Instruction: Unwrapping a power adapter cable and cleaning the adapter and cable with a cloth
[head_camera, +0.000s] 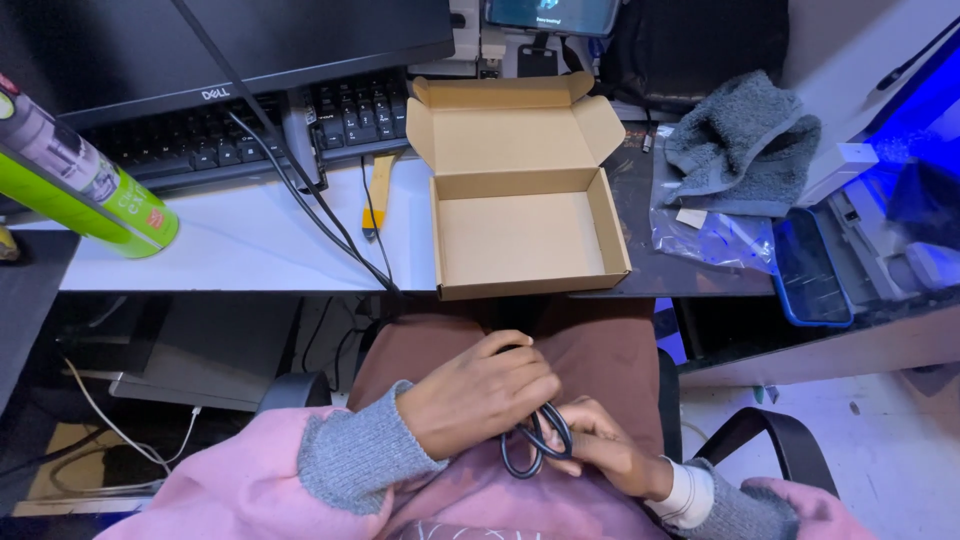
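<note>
Closest to the camera, both hands meet over the lap, against brown trousers and a pink top with grey cuffs. The left hand (480, 398) lies on top with its fingers curled down, and the right hand (605, 450) comes in from below, fingers wrapped round a small coil of black cable (537, 445). Both hands are closed on that coil; only a couple of loops show between them, the rest is buried under the knuckles, so its ends and any plug cannot be made out.

Just beyond the knees, at the front edge of the surface (250, 245), stands an open cardboard box (525, 235), lid flaps folded back, its visible floor bare. The near wall hides the front strip of its floor.

Left of the box, dark cables (320, 215) trail across the white surface beside a yellow-handled tool (379, 195), whose tip is hidden under the keyboard (260, 130). A green canister (85, 185) lies tilted at the far left, cut off by the frame edge.

Right of the box lie a clear plastic bag (715, 238), a crumpled grey towel (745, 140) and a dark phone (808, 268) in a blue case. Farther back, a monitor (230, 40) is cropped at the top, and blue-lit equipment at the right edge is too blurred to identify.
</note>
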